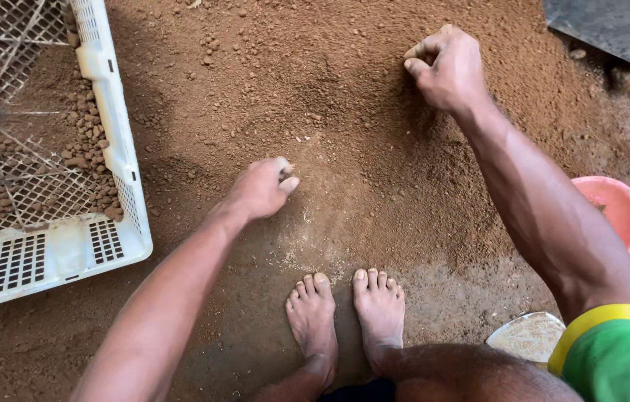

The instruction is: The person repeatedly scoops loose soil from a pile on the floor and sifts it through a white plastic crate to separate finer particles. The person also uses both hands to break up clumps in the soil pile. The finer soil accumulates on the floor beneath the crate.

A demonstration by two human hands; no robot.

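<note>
White crate, red-brown soil, pink bowl.

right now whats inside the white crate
Brown clods of soil lie on the mesh floor of the white crate. Whatever lies beneath the clods is covered.

We look straight down at reddish-brown soil spread over the ground. Our left hand is loosely curled at the centre, fingertips pressed into the fine dirt. Our right hand, up at one o'clock, is bunched into a fist on the heap, thumb tucked over. Our bare feet stand side by side at six o'clock. At nine o'clock sits a white plastic crate, small brown clods lying on its mesh floor. An orange-pink bowl peeks out at three o'clock behind our right forearm, and a pale flat stone rests at five o'clock.
</note>
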